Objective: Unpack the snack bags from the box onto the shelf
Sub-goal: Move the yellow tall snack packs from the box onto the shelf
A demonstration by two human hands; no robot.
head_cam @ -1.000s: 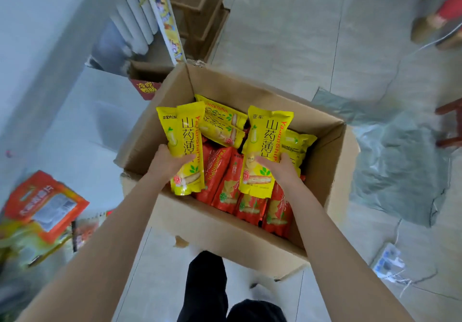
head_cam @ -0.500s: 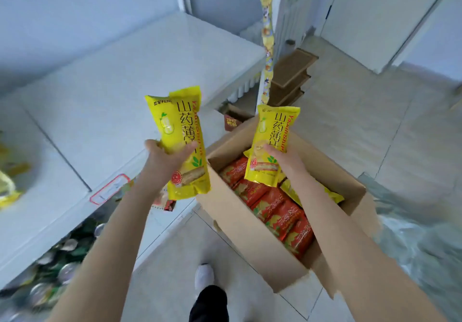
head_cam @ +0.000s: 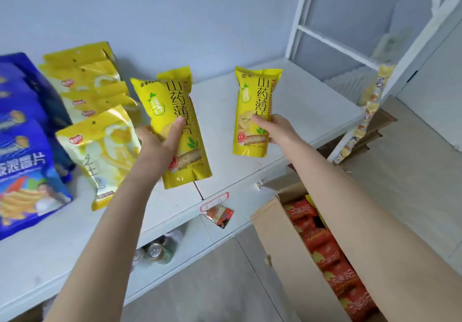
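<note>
Pale yellow pouches [head_cam: 100, 146] stood on the white shelf [head_cam: 312, 106]. Above it, the left hand [head_cam: 155, 146] gripped a tall yellow snack bag [head_cam: 180, 106], fingers [head_cam: 175, 134] curled round it; the right hand [head_cam: 277, 131] gripped a second yellow snack bag [head_cam: 255, 96]. Red packets [head_cam: 325, 249] lay in the brown cardboard box [head_cam: 280, 246] below.

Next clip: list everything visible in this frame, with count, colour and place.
Shelf: one, white, centre.
Cardboard box: one, brown, lower right.
Red bags: many, inside the box.
Held yellow bags: at least one per hand, above the shelf.
Pale yellow bags: several, shelf left.
Blue bags: at least two, far left.
Cans: a few, silver-topped, lower level.
Small packet: one, red, under the shelf edge.
Snack strip: one, yellow, hanging at right.
Left hand: grips yellow bags.
Right hand: grips a yellow bag.
</note>
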